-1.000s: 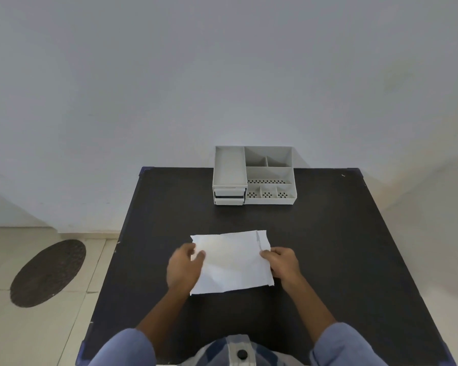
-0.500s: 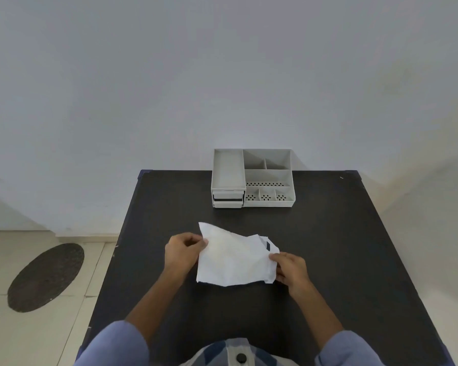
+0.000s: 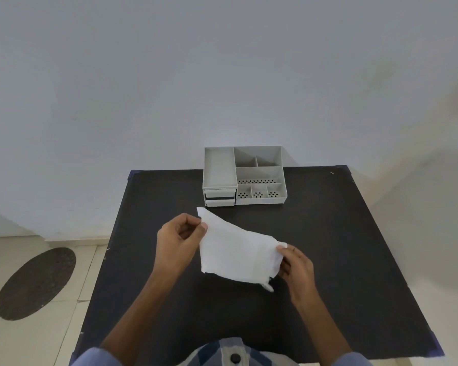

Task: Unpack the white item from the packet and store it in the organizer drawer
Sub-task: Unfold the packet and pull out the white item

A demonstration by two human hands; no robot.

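A white paper packet (image 3: 236, 253) is held tilted above the black table (image 3: 341, 233), its left corner higher than the right. My left hand (image 3: 179, 237) pinches its upper left edge. My right hand (image 3: 296, 268) pinches its right end, where the edge looks torn or folded. The packet's contents are hidden. A grey organizer (image 3: 245, 177) stands at the table's far edge against the wall, with two small drawers (image 3: 219, 198) stacked at its front left; both look nearly closed, with a dark gap between them.
The organizer has several open compartments on top, some with perforated floors. A white wall rises right behind the table. On the tiled floor to the left lies a dark oval mat (image 3: 36, 282). My sleeves and shirt fill the bottom edge.
The packet has been lifted off the table and tilted, its left corner raised. My left hand rose with it and my right hand shifted to the packet's right end.
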